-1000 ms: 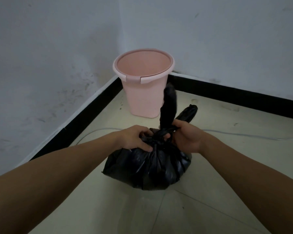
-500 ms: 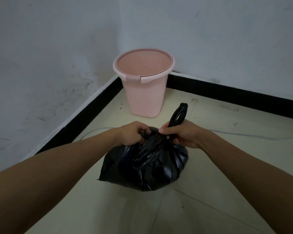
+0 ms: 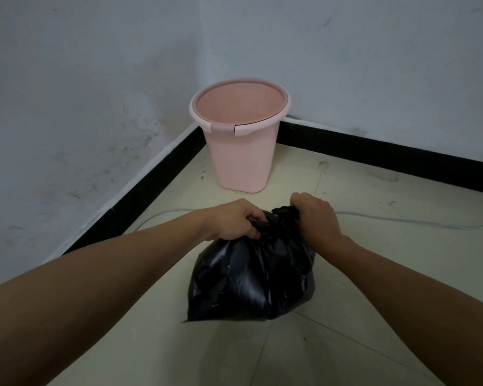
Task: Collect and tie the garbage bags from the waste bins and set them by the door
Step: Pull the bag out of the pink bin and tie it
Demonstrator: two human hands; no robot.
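- The black, crinkled plastic garbage bag (image 3: 251,280) sits on the pale tiled floor (image 3: 388,274), just in front of the pink, tapered plastic waste bin (image 3: 240,162) that stands in the corner. The two are near each other but not touching.
- The bin shows a bare pink inside with no liner that I can see, so I judge the collecting step for this bin done.
- My left grip (image 3: 232,218), a bare hand, is curled round the bag's bunched neck (image 3: 282,215) from the left.
- My right grip (image 3: 315,215) is fisted on the same neck from the right, knuckles up. Both grips hold plastic and neither is wide.
- The neck is gathered tight between them. The fingers hide it, so I cannot tell whether a knot is fully closed. My guess is that the tying is in hand, perhaps near its end.
- What is left: snug the knot, lift the bag and carry it to the door. No door and no other bin is in view.
- A thin pale cable (image 3: 402,220) lies across the floor behind the bag — worth minding on the lift.
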